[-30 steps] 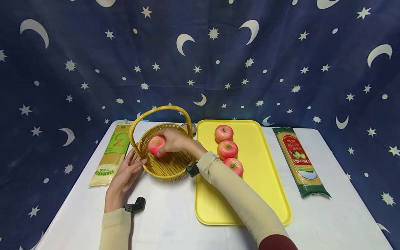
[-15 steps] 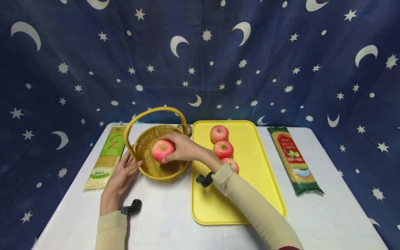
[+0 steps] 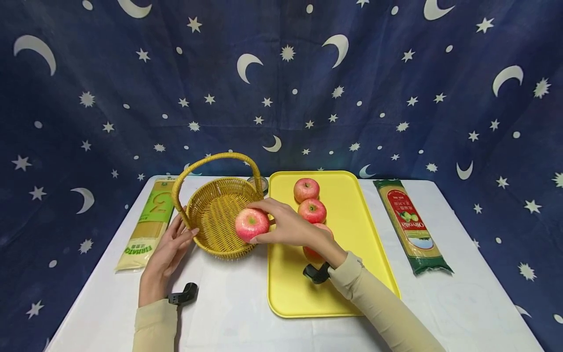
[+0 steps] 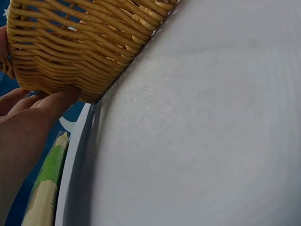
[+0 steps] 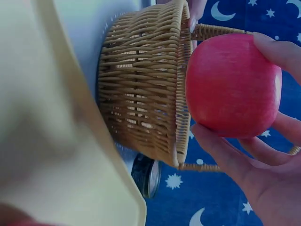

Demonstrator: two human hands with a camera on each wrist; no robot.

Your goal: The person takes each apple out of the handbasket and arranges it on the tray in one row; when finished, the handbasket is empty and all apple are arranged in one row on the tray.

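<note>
My right hand (image 3: 286, 226) holds a red apple (image 3: 252, 225) between thumb and fingers, over the right rim of the wicker basket (image 3: 215, 220). In the right wrist view the apple (image 5: 233, 87) is raised above the rim. The basket has a tall arched handle, and its woven bottom shows bare in the head view. My left hand (image 3: 169, 249) grips the basket's left side, thumb at the rim by the handle's base. In the left wrist view its fingers (image 4: 56, 101) lie against the outer wall. Three more apples (image 3: 312, 211) stand in a row on the yellow tray (image 3: 347, 288), the nearest partly hidden by my right wrist.
A pack of spaghetti with a green label (image 3: 149, 225) lies at the left of the white-covered table (image 3: 224, 303). Another pack with a red label (image 3: 413, 225) lies right of the tray. A small round tin (image 5: 146, 175) stands behind the basket. A dark star-patterned cloth (image 3: 281, 98) hangs at the back.
My right hand has lifted the apple from inside the basket and carried it right, to the rim. My left hand stays at the basket's side. The head view has shifted slightly.
</note>
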